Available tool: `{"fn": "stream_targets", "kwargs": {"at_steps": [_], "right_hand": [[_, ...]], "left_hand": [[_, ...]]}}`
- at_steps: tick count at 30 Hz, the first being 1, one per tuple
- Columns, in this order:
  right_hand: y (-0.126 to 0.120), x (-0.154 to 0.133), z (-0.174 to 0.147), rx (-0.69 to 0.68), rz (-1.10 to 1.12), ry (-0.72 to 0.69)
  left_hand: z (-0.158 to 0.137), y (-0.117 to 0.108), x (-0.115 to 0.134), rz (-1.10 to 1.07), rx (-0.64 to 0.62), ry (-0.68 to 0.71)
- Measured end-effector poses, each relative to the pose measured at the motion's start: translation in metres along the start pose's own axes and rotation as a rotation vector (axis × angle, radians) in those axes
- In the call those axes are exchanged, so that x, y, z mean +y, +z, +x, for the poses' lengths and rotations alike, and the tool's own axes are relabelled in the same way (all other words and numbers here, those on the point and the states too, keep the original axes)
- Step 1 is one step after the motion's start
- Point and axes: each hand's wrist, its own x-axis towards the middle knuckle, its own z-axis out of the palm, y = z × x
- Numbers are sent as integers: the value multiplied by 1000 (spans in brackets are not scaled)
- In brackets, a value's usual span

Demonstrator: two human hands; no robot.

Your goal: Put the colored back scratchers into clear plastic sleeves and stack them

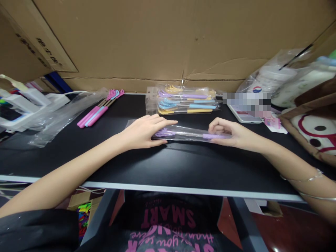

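A purple back scratcher [209, 136] lies in a clear plastic bag [187, 131] on the black table, its clawed head at the left and its handle at the right. My left hand [144, 131] rests over the head end, fingers stretched out and thumb on the near side, hiding part of the bag. At the handle end, my right hand [225, 133] has its fingers curled and pinches the bagged scratcher. Just beyond lies a pile of bagged back scratchers [187, 101] in purple, blue and yellow. Loose pink and blue back scratchers [97, 111] lie to the left without a bag.
Empty clear bags [63, 117] lie at the left beside a white power strip [34, 108] with plugs. At the right are a phone [246, 113], a bagged drink cup [273, 78] and a brown plush item [312, 129]. A cardboard wall [168, 42] closes off the back.
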Motion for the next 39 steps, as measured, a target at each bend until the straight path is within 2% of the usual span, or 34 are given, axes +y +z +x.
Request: {"fn": "stream_targets", "kwargs": {"at_steps": [3, 8, 12, 15, 18, 23, 26, 31, 36, 39], "right_hand": [[-6, -2, -2, -31, 2, 4], [-16, -1, -5, -25, 4, 56], [-19, 1, -4, 9, 10, 77], [-19, 1, -3, 70, -27, 61], [-16, 0, -3, 63, -27, 75], [-12, 0, -1, 15, 155, 73], [-13, 4, 2, 93, 317, 52], [-10, 10, 5, 242, 578, 92], [-2, 17, 8, 231, 608, 30], [1, 27, 10, 163, 597, 8]], "left_hand": [[-3, -9, -8, 68, 3, -29], [-8, -22, -23, 128, -71, -107], [-9, -21, -25, 19, -111, -104], [-9, -17, -22, -50, -113, -71], [-8, -14, -21, -67, -95, -37], [-6, -10, -27, -103, -48, -32], [-5, -6, -30, -138, -35, -55], [-3, 2, -32, -196, 0, -64], [0, 11, -31, -180, 52, -25], [1, 17, -28, -180, 68, 29]]}}
